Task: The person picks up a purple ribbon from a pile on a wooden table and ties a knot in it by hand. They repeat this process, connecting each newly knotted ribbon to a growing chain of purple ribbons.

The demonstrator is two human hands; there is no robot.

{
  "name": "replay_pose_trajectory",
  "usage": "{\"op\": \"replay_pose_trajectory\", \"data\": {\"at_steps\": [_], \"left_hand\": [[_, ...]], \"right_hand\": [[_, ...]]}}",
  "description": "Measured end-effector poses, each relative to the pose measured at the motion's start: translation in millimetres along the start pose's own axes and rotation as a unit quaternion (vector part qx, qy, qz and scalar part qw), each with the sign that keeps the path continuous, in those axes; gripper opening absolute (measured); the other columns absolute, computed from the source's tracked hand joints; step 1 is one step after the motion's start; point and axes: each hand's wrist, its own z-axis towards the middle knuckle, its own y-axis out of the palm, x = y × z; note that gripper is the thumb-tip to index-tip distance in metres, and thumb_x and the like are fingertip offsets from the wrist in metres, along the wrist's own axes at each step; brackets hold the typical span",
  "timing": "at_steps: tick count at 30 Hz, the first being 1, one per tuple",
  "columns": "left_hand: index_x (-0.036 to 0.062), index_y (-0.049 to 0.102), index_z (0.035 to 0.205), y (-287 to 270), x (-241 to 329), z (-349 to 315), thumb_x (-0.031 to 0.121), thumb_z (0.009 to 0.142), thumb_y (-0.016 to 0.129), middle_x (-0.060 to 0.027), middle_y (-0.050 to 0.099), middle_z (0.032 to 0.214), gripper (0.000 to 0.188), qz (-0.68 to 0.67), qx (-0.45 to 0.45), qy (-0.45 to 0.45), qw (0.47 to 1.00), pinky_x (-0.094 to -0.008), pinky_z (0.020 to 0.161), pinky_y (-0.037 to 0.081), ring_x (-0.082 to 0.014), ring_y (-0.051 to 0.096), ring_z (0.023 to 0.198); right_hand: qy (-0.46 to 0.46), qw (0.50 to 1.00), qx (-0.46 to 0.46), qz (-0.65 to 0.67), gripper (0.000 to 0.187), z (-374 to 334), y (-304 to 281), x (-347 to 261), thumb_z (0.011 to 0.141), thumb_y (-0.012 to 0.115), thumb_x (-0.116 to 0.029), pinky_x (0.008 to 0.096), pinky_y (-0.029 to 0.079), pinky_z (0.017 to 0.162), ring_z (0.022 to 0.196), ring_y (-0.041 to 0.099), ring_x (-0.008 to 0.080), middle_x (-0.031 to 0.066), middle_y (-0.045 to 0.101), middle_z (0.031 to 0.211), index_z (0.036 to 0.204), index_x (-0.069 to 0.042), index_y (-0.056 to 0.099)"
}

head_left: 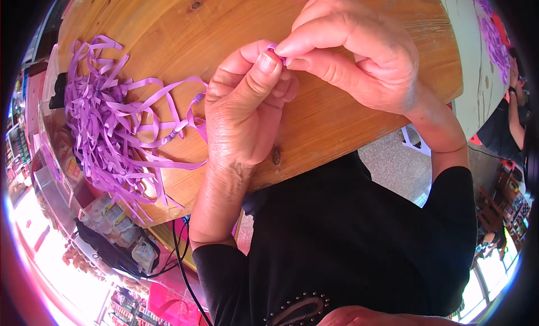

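Above the table, my left hand [241, 104] and my right hand [362, 54] meet at the fingertips. Thumb and forefinger of the left pinch a small bit of purple ribbon [273, 47], and the right thumb and forefinger close on the same bit. Most of it is hidden by the fingers. A tangled pile of purple ribbons [104, 124] lies to the left, with knots [178, 125] in some strands and loops running up to my left wrist. Another piece of purple ribbon shows at the top edge, behind my right hand.
The wooden table [168, 28] has a curved near edge just in front of my body. A white marbled surface [480, 62] adjoins it at right, bearing more purple ribbon [494, 42]. A person's arm [515, 113] shows there. Black cables [178, 247] hang at lower left.
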Motion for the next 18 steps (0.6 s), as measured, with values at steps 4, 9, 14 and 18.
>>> {"op": "replay_pose_trajectory", "data": {"at_steps": [4, 9, 14, 18], "left_hand": [[0.0005, 0.062, 0.103, -6, -3, 3, 0.011, 0.090, 0.060, -0.0039, 0.062, 0.085, 0.017, -0.037, -0.026, -0.016, 0.999, -0.0257, 0.065, 0.040, -0.0095, 0.049, 0.069], [0.0001, 0.063, 0.102, -5, -4, 4, 0.011, 0.090, 0.060, -0.0032, 0.061, 0.082, 0.016, -0.055, -0.038, -0.030, 0.997, -0.0247, 0.063, 0.038, -0.0090, 0.047, 0.067], [-0.0007, 0.063, 0.102, 4, 1, -1, 0.009, 0.089, 0.061, -0.0020, 0.060, 0.080, 0.016, 0.006, 0.017, -0.036, 0.999, -0.0224, 0.059, 0.035, -0.0081, 0.044, 0.064], [-0.0012, 0.063, 0.102, 10, 2, -3, 0.003, 0.087, 0.062, -0.0021, 0.062, 0.084, 0.015, 0.053, 0.011, -0.026, 0.998, -0.0212, 0.064, 0.040, -0.0073, 0.049, 0.070]], "right_hand": [[-0.095, 0.994, 0.043, 0.006, 0.019, -2, 0, 10, 0.078, 0.070, 0.001, 0.0255, 0.045, 0.061, 0.069, 0.058, 0.0183, 0.0074, 0.060, 0.084, 0.096, -0.001, 0.065], [-0.138, 0.983, 0.121, 0.021, 0.020, -7, 11, 20, 0.076, 0.070, 0.002, 0.0246, 0.045, 0.059, 0.067, 0.057, 0.0175, 0.0076, 0.059, 0.083, 0.095, -0.001, 0.066], [-0.126, 0.986, 0.103, -0.031, 0.014, -8, 6, 13, 0.076, 0.068, 0.002, 0.0235, 0.044, 0.060, 0.069, 0.057, 0.0162, 0.0081, 0.058, 0.082, 0.088, -0.002, 0.064], [-0.112, 0.987, 0.080, 0.082, 0.008, -10, 10, 32, 0.079, 0.065, 0.001, 0.0228, 0.044, 0.061, 0.070, 0.057, 0.0155, 0.0066, 0.058, 0.080, 0.086, -0.002, 0.062]]}}
